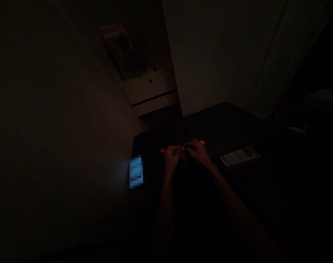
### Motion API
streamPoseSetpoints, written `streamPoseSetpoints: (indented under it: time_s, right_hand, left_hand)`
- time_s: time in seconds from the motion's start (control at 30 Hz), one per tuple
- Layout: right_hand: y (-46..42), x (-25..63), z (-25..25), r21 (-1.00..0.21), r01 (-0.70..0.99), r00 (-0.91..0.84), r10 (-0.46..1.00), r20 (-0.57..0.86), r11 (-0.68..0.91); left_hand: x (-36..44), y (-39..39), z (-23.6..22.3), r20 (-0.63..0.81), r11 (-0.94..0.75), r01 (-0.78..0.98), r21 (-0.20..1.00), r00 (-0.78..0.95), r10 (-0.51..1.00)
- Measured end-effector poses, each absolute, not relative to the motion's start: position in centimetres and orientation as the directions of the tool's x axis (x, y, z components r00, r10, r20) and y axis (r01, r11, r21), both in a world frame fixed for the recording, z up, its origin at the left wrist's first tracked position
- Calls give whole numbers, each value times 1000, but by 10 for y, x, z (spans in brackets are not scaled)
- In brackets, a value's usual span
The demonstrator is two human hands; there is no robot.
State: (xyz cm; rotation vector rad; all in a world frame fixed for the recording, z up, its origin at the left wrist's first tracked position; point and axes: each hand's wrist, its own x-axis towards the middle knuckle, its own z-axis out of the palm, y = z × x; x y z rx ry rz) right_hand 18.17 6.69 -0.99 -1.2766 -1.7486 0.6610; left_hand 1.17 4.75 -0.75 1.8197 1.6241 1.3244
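Note:
In the dim head view, my left hand (171, 155) and my right hand (196, 150) meet over a dark table (223, 126). Their fingers are bent and pinched around a small glowing orange-red piece (182, 148). Just below that piece, a faint purple patch (184, 156) shows between the hands; its kind is too dark to make out. Another small red glowing piece (162, 150) lies just left of my left hand. A third orange glowing piece (202, 142) shows beside the back of my right hand. The fingertips are partly lost in shadow.
A bright screen (136, 171), blurred into blocks, stands at the table's left end near the wall. Under the front edge, at right, is a pale box (240, 156). Behind are a drawer unit (152, 87) and a light door panel (218, 54). A round rim (292, 111) shows at right.

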Motion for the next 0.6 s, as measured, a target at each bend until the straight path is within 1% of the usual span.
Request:
streamPoseSetpoints:
  time_s: [0.13,0.3,0.43,0.6]
  right_hand:
    - [68,183,-11,-786,504,-141,932,333,357]
    - [68,184,-9,-791,493,-173,931,320,364]
    - [69,184,-11,-789,471,-175,918,355,395]
    - [70,183,-15,-750,509,-168,903,395,422]
  left_hand:
    - [12,47,-6,375,-253,560,789,-111,920]
    - [13,46,-7,385,-290,525,800,-79,920]
    - [12,49,-10,370,-277,515,812,-86,925]
    - [12,51,-12,377,-288,534,795,-63,924]
